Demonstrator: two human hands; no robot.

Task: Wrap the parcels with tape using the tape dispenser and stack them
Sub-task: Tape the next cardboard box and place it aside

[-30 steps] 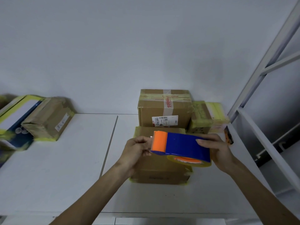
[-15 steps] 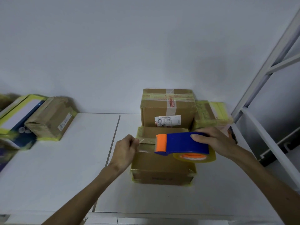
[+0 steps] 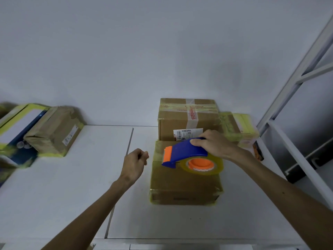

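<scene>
White table surface [image 3: 54, 195], viewed from a head-worn wide-angle camera, with a thin seam [image 3: 124, 168] running from its near edge toward the far wall [image 3: 144, 51]. Left hand [image 3: 134, 164]: held over the table just left of the nearest parcel [image 3: 183, 184] and apart from it. Its fingers are curled in toward the palm with the thumb laid against the forefinger, and nothing is visible between them. Nearest parcel: a brown cardboard box lying flat on the table right of the seam, its corners and edges banded with yellowish tape. Tape dispenser [image 3: 183, 152]: blue body with an orange front end, set over the far half of the parcel's top, orange end toward the left. Its roll of clear yellowish tape [image 3: 203, 164], on an orange hub, faces the camera; whether the roll touches the cardboard cannot be told. Right hand [image 3: 214, 144]: fingers wrapped over the blue handle from above, gripping it. Directly behind the nearest parcel stands a taller taped box [image 3: 180, 120] bearing a white printed label. To its right is a smaller parcel covered in yellowish tape [image 3: 236, 127]. Far left, by the wall: a brown wrapped parcel [image 3: 52, 132] beside a blue-and-white box [image 3: 16, 127]. Right margin: a white metal rack frame [image 3: 297, 78]. Background: the wall, plain and pale
</scene>
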